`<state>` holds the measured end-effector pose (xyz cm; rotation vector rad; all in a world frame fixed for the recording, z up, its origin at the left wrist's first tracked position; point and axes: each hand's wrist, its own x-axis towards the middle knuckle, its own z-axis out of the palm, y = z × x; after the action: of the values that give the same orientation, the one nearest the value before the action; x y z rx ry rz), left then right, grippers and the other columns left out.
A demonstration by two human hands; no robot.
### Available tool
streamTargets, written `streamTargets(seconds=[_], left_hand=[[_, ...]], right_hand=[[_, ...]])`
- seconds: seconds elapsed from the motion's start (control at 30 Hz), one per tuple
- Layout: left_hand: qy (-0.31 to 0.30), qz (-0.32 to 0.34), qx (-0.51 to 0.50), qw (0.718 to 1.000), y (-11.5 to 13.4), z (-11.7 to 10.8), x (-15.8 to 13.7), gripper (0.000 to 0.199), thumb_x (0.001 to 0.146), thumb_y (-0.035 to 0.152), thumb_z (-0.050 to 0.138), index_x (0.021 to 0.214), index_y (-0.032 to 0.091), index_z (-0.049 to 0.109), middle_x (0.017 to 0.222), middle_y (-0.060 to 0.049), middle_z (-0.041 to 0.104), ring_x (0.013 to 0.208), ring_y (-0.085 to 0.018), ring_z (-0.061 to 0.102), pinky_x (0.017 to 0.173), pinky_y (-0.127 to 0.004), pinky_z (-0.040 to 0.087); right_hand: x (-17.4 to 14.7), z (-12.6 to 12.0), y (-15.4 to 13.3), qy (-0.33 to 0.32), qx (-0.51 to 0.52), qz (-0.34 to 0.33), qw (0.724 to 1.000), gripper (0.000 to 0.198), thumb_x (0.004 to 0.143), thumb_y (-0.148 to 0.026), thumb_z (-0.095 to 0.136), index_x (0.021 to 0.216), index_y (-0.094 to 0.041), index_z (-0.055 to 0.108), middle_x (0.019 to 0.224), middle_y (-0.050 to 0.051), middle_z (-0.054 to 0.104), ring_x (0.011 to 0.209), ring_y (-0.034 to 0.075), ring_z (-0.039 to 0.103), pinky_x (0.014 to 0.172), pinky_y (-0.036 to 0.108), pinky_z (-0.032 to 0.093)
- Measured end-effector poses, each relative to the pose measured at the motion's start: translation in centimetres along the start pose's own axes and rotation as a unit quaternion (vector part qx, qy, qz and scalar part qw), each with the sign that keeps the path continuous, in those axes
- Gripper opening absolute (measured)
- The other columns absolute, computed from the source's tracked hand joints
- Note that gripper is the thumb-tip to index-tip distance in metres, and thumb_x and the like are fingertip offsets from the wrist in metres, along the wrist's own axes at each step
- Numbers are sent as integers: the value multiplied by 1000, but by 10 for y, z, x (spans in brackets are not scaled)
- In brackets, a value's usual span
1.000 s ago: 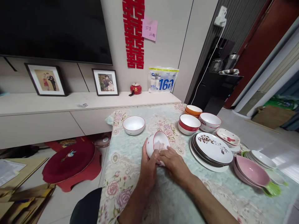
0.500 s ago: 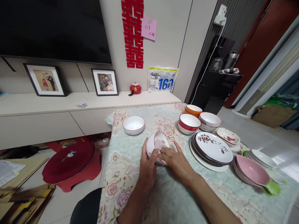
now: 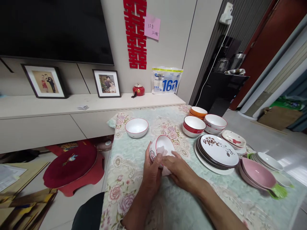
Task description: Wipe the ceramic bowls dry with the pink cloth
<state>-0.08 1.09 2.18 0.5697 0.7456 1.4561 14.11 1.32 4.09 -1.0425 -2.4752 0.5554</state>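
A white bowl with a red rim and a flower pattern on its outside (image 3: 168, 144) is tilted above the tablecloth. My left hand (image 3: 151, 167) grips its left side, thumb near the rim. A thin pale wipe (image 3: 161, 150) lies over the near rim, partly inside the bowl and partly hanging below. My right hand (image 3: 182, 169) presses the wipe against the bowl's near right side with bent fingers. Beyond my hands, a second white bowl with a red rim (image 3: 136, 127) stands upright on the table. The bowl's underside is hidden by my hands.
Stacked plates (image 3: 219, 150) stand to the right, with red-and-white bowls (image 3: 194, 124), orange bowls (image 3: 198, 111) and pink leaf-shaped dishes (image 3: 259, 174) around them. A red stool (image 3: 72, 169) is left of the table. A low white cabinet (image 3: 48, 110) runs behind.
The bowl has turned in my hands, so its outer flower pattern shows more on the left. My right fingers have shifted along the rim, and the wipe now hangs out below.
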Motion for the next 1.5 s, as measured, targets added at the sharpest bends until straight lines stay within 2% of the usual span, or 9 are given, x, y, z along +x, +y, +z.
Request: streamTargets(seconds=[0.13, 0.23, 0.47, 0.63, 0.93, 1.07, 1.17, 1.27, 1.5], left_hand=[[-3, -7, 9, 1000, 0, 2, 1, 102, 75, 44, 79, 157, 24, 22, 143, -17, 59, 117, -30, 66, 95, -39, 54], [4, 10, 24, 1000, -4, -1, 3, 107, 71, 40, 82, 158, 23, 21, 146, -18, 56, 120, -31, 63, 96, -38, 54], [-14, 32, 67, 997, -2, -9, 4, 92, 76, 42, 78, 154, 24, 34, 145, -15, 56, 135, -33, 52, 109, -42, 45], [0, 24, 43, 999, -6, -9, 5, 87, 80, 50, 75, 152, 22, 38, 139, -16, 61, 133, -32, 55, 110, -43, 45], [-160, -72, 15, 984, -4, -4, -10, 64, 90, 48, 65, 146, 21, 48, 148, -15, 56, 138, -34, 50, 114, -47, 41], [-133, -50, 16, 990, -6, 1, -10, 68, 86, 46, 69, 145, 21, 46, 152, -14, 51, 140, -34, 47, 115, -45, 40], [-81, -4, 65, 995, -12, -1, -8, 79, 78, 45, 77, 144, 18, 45, 150, -15, 53, 140, -34, 47, 118, -44, 35], [-68, 8, 89, 994, -13, -3, -6, 79, 77, 47, 77, 144, 19, 45, 147, -15, 56, 139, -35, 49, 117, -45, 36], [-114, -48, 57, 991, -9, 5, -14, 63, 87, 53, 63, 140, 20, 52, 139, -15, 63, 134, -34, 54, 112, -48, 43]], right_hand=[[-1, -1, 9, 20, -102, 30, 994, 45, 89, 1, 45, 117, -26, 66, 115, 6, 71, 114, 22, 63, 118, 59, 20], [1, 6, 4, 55, 30, 8, 998, 41, 88, -2, 48, 114, -26, 68, 107, 4, 72, 103, 19, 65, 98, 36, 47], [2, -3, -13, 86, 279, -9, 956, 30, 96, -36, 58, 123, -24, 66, 109, 3, 68, 97, 19, 62, 88, 30, 49], [-1, -16, -6, 1, 217, -17, 976, 37, 97, -14, 40, 118, -24, 69, 118, 4, 69, 111, 19, 59, 101, 36, 44], [0, 3, 11, 150, 18, -61, 987, 28, 93, -5, 46, 95, -20, 70, 91, 6, 61, 88, 19, 58, 76, 29, 49], [0, 3, 12, 142, -136, 51, 979, 29, 91, -2, 47, 107, -16, 67, 105, 14, 65, 102, 26, 58, 88, 39, 49], [0, 2, 4, 81, -133, 145, 977, 22, 84, -3, 53, 95, -15, 67, 96, 12, 66, 90, 24, 62, 79, 34, 50], [-1, 1, 0, 37, -7, 81, 996, 23, 78, 0, 55, 87, -19, 65, 85, 3, 66, 79, 18, 62, 72, 26, 49], [2, 0, 10, 154, -14, 1, 988, 23, 87, -5, 45, 94, -18, 63, 91, 9, 63, 89, 23, 55, 80, 33, 44]])
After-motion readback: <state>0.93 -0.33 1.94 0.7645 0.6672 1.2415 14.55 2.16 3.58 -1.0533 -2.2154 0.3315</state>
